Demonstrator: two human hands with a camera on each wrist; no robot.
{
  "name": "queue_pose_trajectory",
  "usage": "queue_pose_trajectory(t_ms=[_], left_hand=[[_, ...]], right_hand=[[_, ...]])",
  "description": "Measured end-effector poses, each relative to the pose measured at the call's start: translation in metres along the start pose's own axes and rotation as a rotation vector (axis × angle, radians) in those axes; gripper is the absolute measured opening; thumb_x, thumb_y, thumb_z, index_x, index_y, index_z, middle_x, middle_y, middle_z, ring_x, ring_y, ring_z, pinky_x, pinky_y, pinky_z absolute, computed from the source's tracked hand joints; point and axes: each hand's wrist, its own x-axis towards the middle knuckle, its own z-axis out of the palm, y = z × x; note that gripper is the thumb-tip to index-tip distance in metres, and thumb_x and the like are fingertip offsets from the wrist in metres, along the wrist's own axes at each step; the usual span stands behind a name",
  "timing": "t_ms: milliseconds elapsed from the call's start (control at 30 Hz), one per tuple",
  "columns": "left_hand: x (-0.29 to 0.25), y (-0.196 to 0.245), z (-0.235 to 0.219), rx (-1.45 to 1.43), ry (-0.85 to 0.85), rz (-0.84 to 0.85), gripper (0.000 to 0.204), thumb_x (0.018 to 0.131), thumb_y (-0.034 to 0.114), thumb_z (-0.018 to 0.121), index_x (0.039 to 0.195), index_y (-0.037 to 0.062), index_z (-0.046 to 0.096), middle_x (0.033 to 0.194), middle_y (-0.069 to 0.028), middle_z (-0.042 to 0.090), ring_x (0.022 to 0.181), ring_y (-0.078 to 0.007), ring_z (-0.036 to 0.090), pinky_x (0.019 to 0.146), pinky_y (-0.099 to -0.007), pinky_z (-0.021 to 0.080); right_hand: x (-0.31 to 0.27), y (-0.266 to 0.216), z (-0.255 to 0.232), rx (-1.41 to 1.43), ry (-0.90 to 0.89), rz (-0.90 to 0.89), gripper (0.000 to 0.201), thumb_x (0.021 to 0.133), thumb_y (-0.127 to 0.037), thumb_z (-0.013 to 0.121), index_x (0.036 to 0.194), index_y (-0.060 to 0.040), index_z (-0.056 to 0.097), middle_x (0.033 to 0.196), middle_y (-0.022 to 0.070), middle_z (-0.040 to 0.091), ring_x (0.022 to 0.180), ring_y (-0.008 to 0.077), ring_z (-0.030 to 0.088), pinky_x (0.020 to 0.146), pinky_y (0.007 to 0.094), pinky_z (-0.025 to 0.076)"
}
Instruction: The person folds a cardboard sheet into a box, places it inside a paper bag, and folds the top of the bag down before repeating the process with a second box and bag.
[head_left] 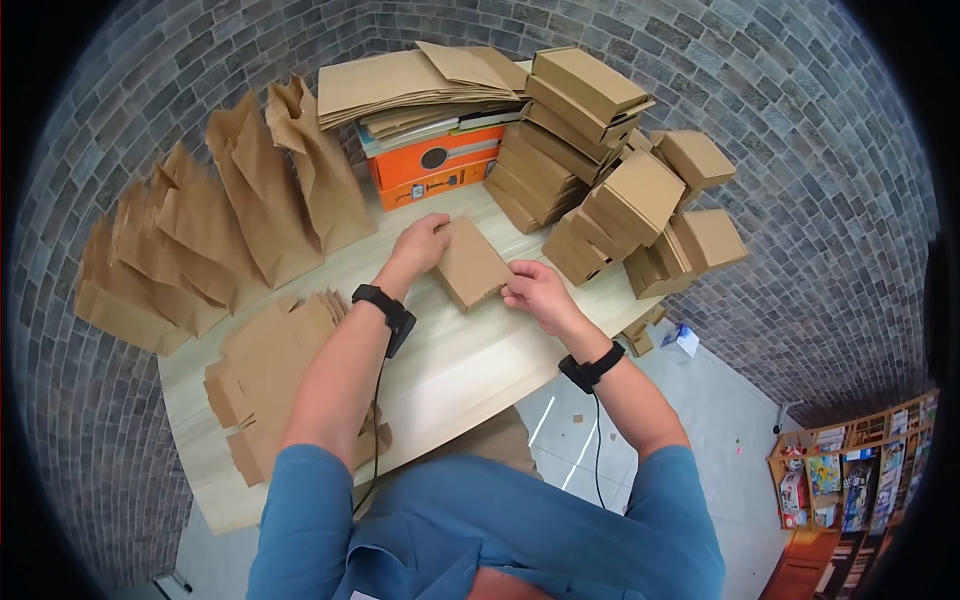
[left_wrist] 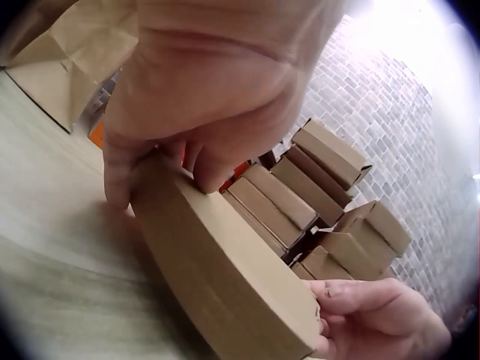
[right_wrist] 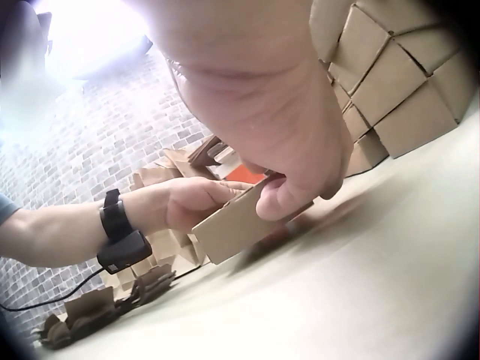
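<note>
Both hands on one small cardboard box, mid-table.
Head view: we have the box (head_left: pixel 472 262) over the middle of the table (head_left: pixel 450 380), left hand (head_left: pixel 420 247) gripping its far left corner, right hand (head_left: pixel 540 292) pinching its right corner; paper bags (head_left: pixel 245 195) left, flattened cardboard (head_left: pixel 275 365) near left, orange boxes (head_left: pixel 435 168) far, stacked cartons (head_left: pixel 625 195) far right. Left wrist view: we see the left thumb and fingers bent round the box end, parted just by its thickness; right fingers hold the other end. Right wrist view: right thumb and fingers close on the box edge, little gap; we can't tell if its underside touches the table.
</note>
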Motion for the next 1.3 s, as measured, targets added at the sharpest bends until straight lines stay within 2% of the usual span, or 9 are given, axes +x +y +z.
queue_pose_trajectory(t_ms=[300, 400, 633, 700, 767, 900, 1000, 1200, 1300], left_hand=[[0.009, -0.015, -0.001, 0.217, 0.123, 0.05, 0.055, 0.095, 0.033, 0.053, 0.144, 0.0083, 0.051, 0.138, -0.0247, 0.057, 0.131, -0.0395, 0.052, 0.109, -0.0432, 0.042], [0.0, -0.01, -0.024, 0.129, 0.172, -0.104, 0.058, 0.095, 0.034, 0.057, 0.145, 0.0053, 0.048, 0.139, -0.024, 0.056, 0.133, -0.0373, 0.051, 0.109, -0.042, 0.042], [-0.137, 0.067, -0.16, -0.041, 0.025, -0.091, 0.048, 0.095, 0.026, 0.065, 0.132, -0.0033, 0.058, 0.122, -0.0128, 0.067, 0.113, -0.0211, 0.061, 0.098, -0.0327, 0.048], [-0.181, 0.045, -0.183, -0.001, 0.054, -0.173, 0.045, 0.095, 0.026, 0.064, 0.129, -0.0035, 0.06, 0.117, -0.0116, 0.068, 0.108, -0.0202, 0.062, 0.096, -0.0321, 0.049], [-0.217, 0.012, -0.2, 0.057, 0.018, -0.063, 0.045, 0.095, 0.025, 0.064, 0.129, -0.0031, 0.059, 0.114, -0.0127, 0.068, 0.107, -0.0202, 0.063, 0.093, -0.0322, 0.05], [-0.288, 0.004, -0.208, 0.302, -0.02, -0.285, 0.045, 0.094, 0.025, 0.065, 0.129, -0.0025, 0.059, 0.116, -0.0161, 0.067, 0.107, -0.0234, 0.063, 0.093, -0.0344, 0.051], [-0.326, -0.022, -0.203, 0.342, -0.016, -0.258, 0.046, 0.092, 0.024, 0.065, 0.129, -0.0026, 0.059, 0.118, -0.0204, 0.066, 0.109, -0.0304, 0.063, 0.095, -0.0379, 0.05], [-0.362, -0.032, -0.205, 0.355, 0.155, -0.278, 0.046, 0.09, 0.022, 0.065, 0.129, -0.0026, 0.058, 0.124, -0.0224, 0.063, 0.112, -0.0388, 0.061, 0.097, -0.042, 0.049], [-0.365, -0.051, -0.21, 0.361, 0.235, -0.279, 0.043, 0.089, 0.02, 0.065, 0.125, -0.0034, 0.06, 0.121, -0.0235, 0.063, 0.11, -0.0394, 0.061, 0.095, -0.0432, 0.049]], right_hand=[[0.002, 0.006, -0.004, -0.09, 0.067, -0.028, 0.06, 0.089, -0.004, 0.065, 0.144, 0.0034, 0.041, 0.134, 0.0122, 0.053, 0.104, 0.0161, 0.062, 0.087, 0.03, 0.055], [0.006, 0.022, -0.017, -0.342, 0.144, -0.145, 0.067, 0.087, -0.006, 0.067, 0.147, 0.0012, 0.038, 0.141, 0.0133, 0.048, 0.098, 0.0151, 0.062, 0.082, 0.0296, 0.054], [-0.053, -0.011, 0.018, -0.462, 0.016, -0.299, 0.043, 0.088, -0.006, 0.066, 0.13, -0.0006, 0.058, 0.106, 0.0019, 0.063, 0.076, 0.0052, 0.053, 0.068, 0.0224, 0.047], [-0.063, -0.019, 0.045, -0.483, -0.142, -0.286, 0.036, 0.089, -0.005, 0.065, 0.125, -0.0001, 0.062, 0.097, -0.0002, 0.064, 0.074, 0.0045, 0.052, 0.067, 0.0218, 0.046], [-0.073, -0.028, 0.069, -0.752, -0.305, -0.188, 0.033, 0.09, -0.005, 0.064, 0.123, 0.0007, 0.063, 0.091, -0.0004, 0.065, 0.073, 0.0058, 0.054, 0.068, 0.0229, 0.047], [-0.063, -0.01, 0.099, -0.951, -0.502, -0.238, 0.053, 0.09, -0.01, 0.066, 0.14, 0.0019, 0.051, 0.114, 0.0115, 0.064, 0.084, 0.0144, 0.062, 0.075, 0.0306, 0.053], [-0.05, -0.01, 0.115, -1.032, -0.401, -0.2, 0.067, 0.09, -0.012, 0.067, 0.149, 0.0027, 0.039, 0.129, 0.019, 0.058, 0.092, 0.0179, 0.064, 0.082, 0.0325, 0.053], [-0.037, -0.016, 0.13, -0.842, -0.217, -0.106, 0.07, 0.091, -0.013, 0.067, 0.151, 0.0026, 0.035, 0.136, 0.0197, 0.052, 0.098, 0.0191, 0.064, 0.087, 0.032, 0.052], [-0.036, -0.011, 0.142, -0.824, -0.369, -0.13, 0.057, 0.092, -0.013, 0.066, 0.144, 0.0008, 0.047, 0.13, 0.015, 0.058, 0.097, 0.0174, 0.064, 0.086, 0.0314, 0.053]])
